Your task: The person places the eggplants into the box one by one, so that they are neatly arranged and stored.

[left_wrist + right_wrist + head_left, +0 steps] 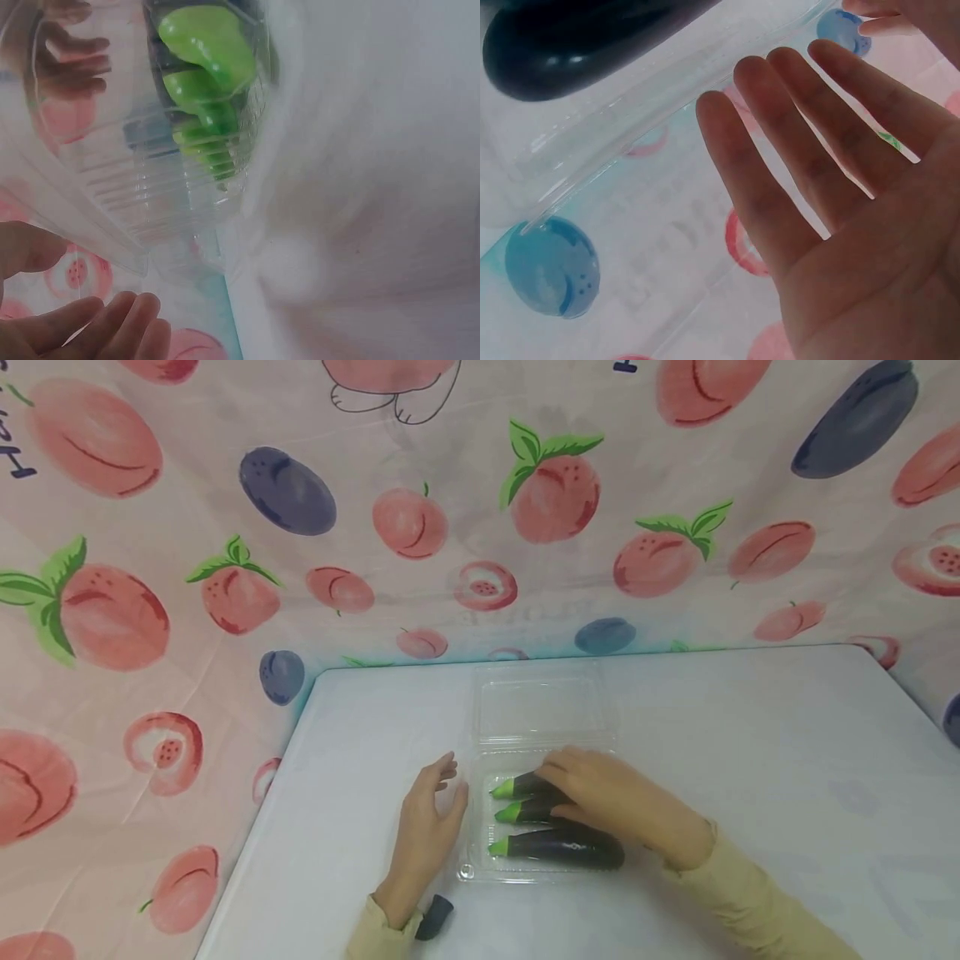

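Note:
Three dark eggplants with green stem ends lie side by side in a clear plastic clamshell box, whose lid is folded back behind it. The front eggplant shows in full; my right hand partly covers the middle eggplant and the back eggplant. In the right wrist view the fingers of that hand are straight and spread, beside the box wall. My left hand is at the box's left side, thumb and fingers apart. The left wrist view shows the green stem ends through clear plastic.
The box stands on a white table. Behind and left of it hangs a pink cloth printed with fruit. A small black object is by the left sleeve cuff.

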Demonstrator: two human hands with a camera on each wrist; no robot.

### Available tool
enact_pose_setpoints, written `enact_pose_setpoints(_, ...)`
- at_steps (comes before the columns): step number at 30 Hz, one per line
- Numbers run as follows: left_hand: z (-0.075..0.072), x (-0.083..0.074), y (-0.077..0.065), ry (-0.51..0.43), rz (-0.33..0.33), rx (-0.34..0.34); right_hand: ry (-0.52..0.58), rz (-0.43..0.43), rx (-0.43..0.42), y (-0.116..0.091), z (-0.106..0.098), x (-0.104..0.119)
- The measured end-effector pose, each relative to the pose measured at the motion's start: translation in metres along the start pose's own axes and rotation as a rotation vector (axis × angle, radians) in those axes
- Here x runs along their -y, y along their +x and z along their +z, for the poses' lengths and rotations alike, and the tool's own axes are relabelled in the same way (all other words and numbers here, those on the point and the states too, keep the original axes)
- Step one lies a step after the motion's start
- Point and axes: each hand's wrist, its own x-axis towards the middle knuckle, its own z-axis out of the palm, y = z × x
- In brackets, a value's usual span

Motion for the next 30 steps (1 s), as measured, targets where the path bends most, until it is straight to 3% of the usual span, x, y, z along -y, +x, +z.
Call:
enact_pose_setpoints(12,0.000,0.002,0.016,0.009,0.032,-0.010,-0.006,0.100,-0.015,-0.003,-0.001,-0.018)
enact_pose_setpoints(21,0.002,0.004,0.026,0.005,0.030,-0.015,-0.008,0.136,-0.092,-0.008,-0.003,-0.029)
enact_pose_setpoints(30,0.005,0.010,0.035,-0.020,0.064,-0.040,-0.018,0.194,-0.102,-0.012,-0.001,-0.040)
